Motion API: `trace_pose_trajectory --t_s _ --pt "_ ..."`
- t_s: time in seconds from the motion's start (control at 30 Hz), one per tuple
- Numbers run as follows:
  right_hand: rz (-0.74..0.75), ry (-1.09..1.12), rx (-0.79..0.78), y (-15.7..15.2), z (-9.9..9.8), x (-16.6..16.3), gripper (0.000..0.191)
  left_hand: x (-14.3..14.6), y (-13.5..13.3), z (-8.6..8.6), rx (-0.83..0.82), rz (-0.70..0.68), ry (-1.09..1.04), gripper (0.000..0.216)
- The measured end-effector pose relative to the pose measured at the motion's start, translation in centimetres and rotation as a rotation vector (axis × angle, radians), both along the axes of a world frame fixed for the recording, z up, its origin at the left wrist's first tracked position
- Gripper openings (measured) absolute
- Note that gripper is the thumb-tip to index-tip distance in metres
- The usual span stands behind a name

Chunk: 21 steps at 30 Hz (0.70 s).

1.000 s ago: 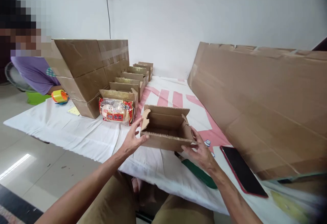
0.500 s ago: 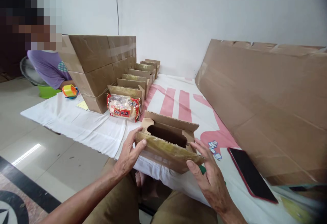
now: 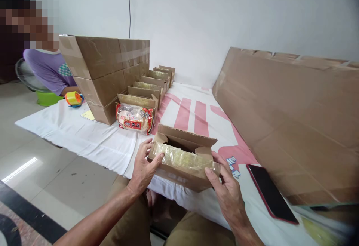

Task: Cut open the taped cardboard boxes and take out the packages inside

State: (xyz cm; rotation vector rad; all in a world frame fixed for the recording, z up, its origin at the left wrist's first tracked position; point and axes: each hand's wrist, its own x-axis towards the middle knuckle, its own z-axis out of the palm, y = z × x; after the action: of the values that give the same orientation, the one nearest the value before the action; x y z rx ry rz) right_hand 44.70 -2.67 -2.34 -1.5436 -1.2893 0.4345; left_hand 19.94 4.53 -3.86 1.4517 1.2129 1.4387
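I observe the left hand [image 3: 143,169] and right hand [image 3: 227,188] grasping the carton [image 3: 181,173] endwise; light, even finger pressure should prevent buckling.

At the table [image 3: 84,134] edge nearest me, I hold an open carton [image 3: 182,175] by its ends with my left hand [image 3: 144,169] and right hand [image 3: 227,188], a red-trimmed packet [image 3: 135,119] leftward, back from that edge, and a phone [image 3: 272,193] rightward.

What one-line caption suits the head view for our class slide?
Left hand and right hand hold an open box at opposite ends, a packet and phone nearby.
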Motion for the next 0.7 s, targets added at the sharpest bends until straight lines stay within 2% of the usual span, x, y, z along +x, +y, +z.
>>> trace_pose_trajectory --t_s 0.1,0.23,0.37,0.47,0.57,0.7 --pt "-0.058 0.083 -0.017 0.1 -0.8 0.2 0.051 0.4 -0.1 -0.5 -0.038 0.011 -0.059 0.056" --pt "-0.057 0.221 0.0 0.2 -2.0 0.6 0.07 0.1 -0.6 -1.1 -0.053 -0.007 -0.062 0.065" --pt "0.043 0.23 0.009 0.5 -3.4 2.0 0.059 -0.7 -1.2 -1.9 -0.076 -0.022 -0.057 0.074" --pt "0.127 0.174 0.017 0.8 -4.3 3.1 0.049 -1.0 -1.5 -2.4 -0.126 -0.083 -0.092 0.08" --pt "0.128 0.197 -0.005 0.8 -4.2 3.0 0.051 -1.0 -1.9 -2.2 -0.13 -0.166 -0.135 0.08" --pt "0.004 0.359 -0.079 0.3 -2.9 1.3 0.069 -1.2 -2.4 -1.3 -0.122 -0.183 -0.149 0.073"
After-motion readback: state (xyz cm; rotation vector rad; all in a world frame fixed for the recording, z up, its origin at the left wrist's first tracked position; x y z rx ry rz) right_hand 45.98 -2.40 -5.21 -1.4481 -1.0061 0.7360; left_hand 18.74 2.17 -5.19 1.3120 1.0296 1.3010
